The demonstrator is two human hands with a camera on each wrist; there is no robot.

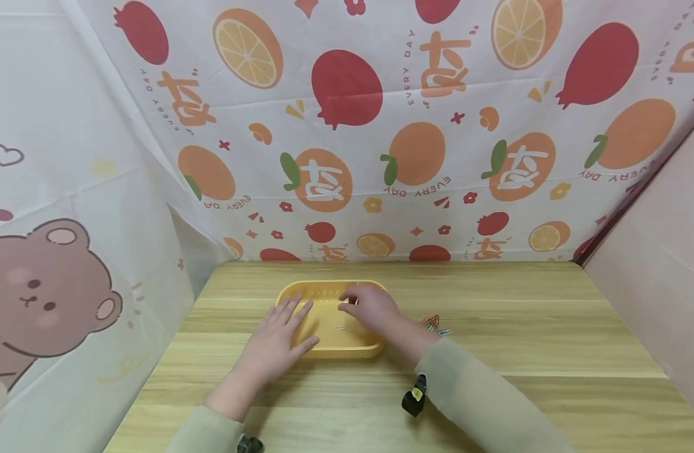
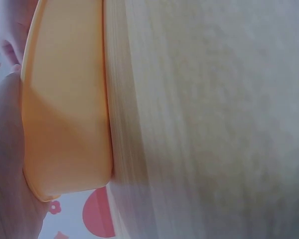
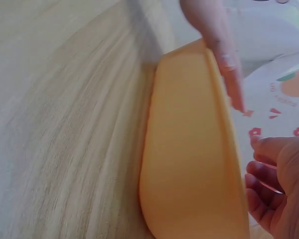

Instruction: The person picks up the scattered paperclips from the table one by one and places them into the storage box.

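You have two hands over the work, one left hand (image 1: pixel 275 349) and one right hand (image 1: pixel 375 307), with two sleeves (image 1: pixel 482 393) and two black wrist devices (image 1: pixel 414 401). Before you is one yellow tray (image 1: pixel 338 353) on one wooden table (image 1: pixel 511 352). Beside it you can count at least two small pieces (image 1: pixel 431 323), one reddish and one whitish; inside lies at least one pale piece (image 1: pixel 341 327), too small for an exact tally. Around you stand two printed cloths (image 1: pixel 380 110) and one plain side panel (image 1: pixel 664 264); you can count one printed bear (image 1: pixel 52 283) and one outlined heart (image 1: pixel 5 165).
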